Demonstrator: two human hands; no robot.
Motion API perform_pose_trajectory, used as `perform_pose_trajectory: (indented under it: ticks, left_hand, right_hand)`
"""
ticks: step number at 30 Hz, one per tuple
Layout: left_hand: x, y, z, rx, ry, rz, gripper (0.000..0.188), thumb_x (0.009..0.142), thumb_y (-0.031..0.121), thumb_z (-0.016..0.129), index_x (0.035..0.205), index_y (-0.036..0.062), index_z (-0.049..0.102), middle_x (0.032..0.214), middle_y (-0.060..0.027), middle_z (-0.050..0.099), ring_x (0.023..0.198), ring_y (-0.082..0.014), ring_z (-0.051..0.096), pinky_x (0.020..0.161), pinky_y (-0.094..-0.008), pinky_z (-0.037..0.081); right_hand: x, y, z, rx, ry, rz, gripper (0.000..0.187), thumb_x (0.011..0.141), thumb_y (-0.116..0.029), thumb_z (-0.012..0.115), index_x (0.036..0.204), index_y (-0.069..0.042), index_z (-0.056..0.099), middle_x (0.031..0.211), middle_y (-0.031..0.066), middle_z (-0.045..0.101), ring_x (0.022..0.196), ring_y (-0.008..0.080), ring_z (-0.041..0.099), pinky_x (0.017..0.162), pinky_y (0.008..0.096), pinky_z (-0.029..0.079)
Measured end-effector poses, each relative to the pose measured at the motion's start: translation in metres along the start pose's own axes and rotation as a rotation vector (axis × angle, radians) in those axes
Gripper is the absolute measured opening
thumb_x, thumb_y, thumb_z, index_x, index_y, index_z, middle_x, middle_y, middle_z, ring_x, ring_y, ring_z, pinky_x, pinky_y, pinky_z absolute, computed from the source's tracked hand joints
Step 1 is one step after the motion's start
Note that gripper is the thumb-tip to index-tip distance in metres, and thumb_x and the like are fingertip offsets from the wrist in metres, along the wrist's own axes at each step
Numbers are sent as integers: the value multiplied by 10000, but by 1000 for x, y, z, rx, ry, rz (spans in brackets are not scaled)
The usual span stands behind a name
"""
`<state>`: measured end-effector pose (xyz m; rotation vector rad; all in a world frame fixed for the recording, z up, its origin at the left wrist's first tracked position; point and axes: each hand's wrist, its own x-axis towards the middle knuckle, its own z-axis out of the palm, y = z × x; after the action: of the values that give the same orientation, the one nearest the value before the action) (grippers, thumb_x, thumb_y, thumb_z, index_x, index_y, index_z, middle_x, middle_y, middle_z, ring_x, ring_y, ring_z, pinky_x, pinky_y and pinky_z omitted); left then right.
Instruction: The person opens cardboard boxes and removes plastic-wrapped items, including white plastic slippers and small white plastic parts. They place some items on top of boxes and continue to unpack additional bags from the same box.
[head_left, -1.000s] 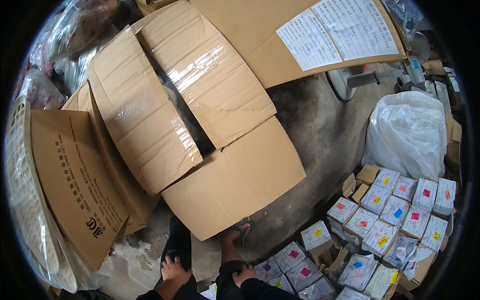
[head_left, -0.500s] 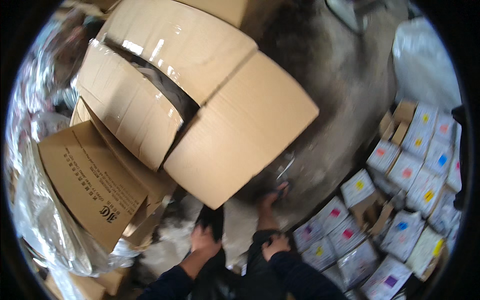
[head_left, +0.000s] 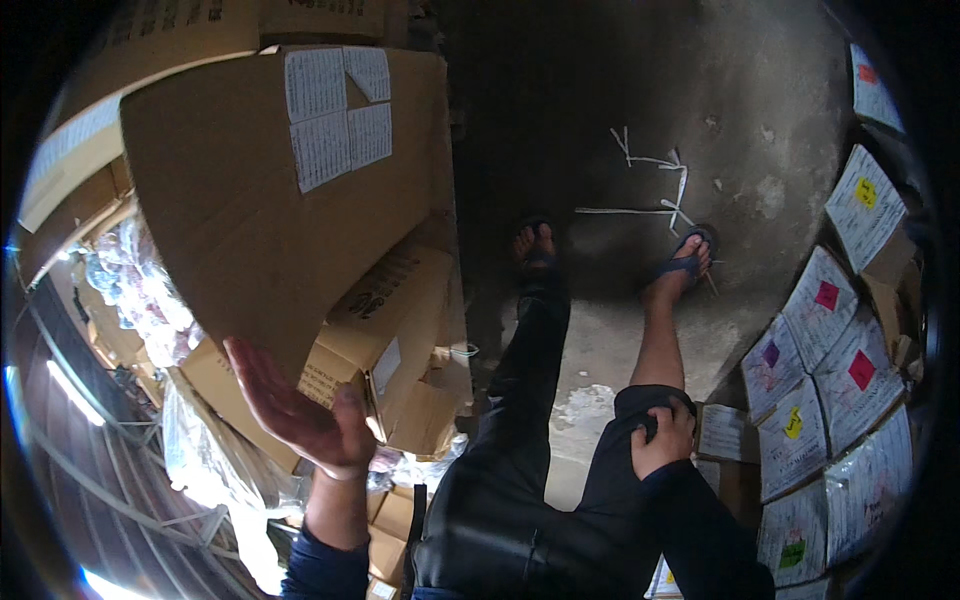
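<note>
- Evidently the left hand (head_left: 310, 425) is raised at lower left, thumb apart from the extended fingers, nothing gripped.
- Large cardboard box (head_left: 230, 220), upper left, just beyond those fingertips; contact cannot be told.
- Right hand (head_left: 665, 440), right of lower centre, fingers bent over the knee (head_left: 632, 402); cannot tell whether they clasp anything.
- White strap (head_left: 682, 188) on the floor (head_left: 760, 120), upper right.

Carton (head_left: 240, 230) left, apparently boxes (head_left: 830, 390) right
</note>
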<state>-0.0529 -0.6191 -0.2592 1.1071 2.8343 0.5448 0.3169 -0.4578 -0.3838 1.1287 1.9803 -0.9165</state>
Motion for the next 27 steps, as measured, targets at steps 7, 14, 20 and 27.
perform_pose_trajectory:
  ticks: [7,14,20,27]
  left_hand:
    - [46,-58,2,481,-168,-282,1009,861,300,688,1515,-48,2,1558,-335,72,1461,-460,94,1186,-512,137]
    - [59,-127,67,440,-537,-404,1260,780,460,774,1474,-108,-111,1549,-365,-35,1471,-447,-16,1199,-461,111]
    - [68,-138,54,427,-735,-389,1359,767,500,770,1411,-132,-246,1501,-412,-162,1451,-489,-85,1202,-453,92]
    - [93,-136,44,476,-1080,-539,1446,776,560,744,1279,-141,-416,1431,-449,-280,1422,-496,-186,1206,-417,80]
  right_hand:
    - [-9,10,9,139,-56,71,285,748,-105,668,1014,-22,608,1347,266,439,1245,452,407,1069,525,330]
    - [-17,12,22,276,-12,131,253,753,-73,645,995,-22,589,1351,262,427,1278,455,387,1080,535,313]
    - [-20,5,30,322,23,203,265,714,12,617,969,-31,559,1356,239,408,1295,444,362,1092,510,298]
    - [-16,-4,35,358,33,232,258,717,24,614,962,-36,557,1359,227,406,1310,437,352,1094,517,290]
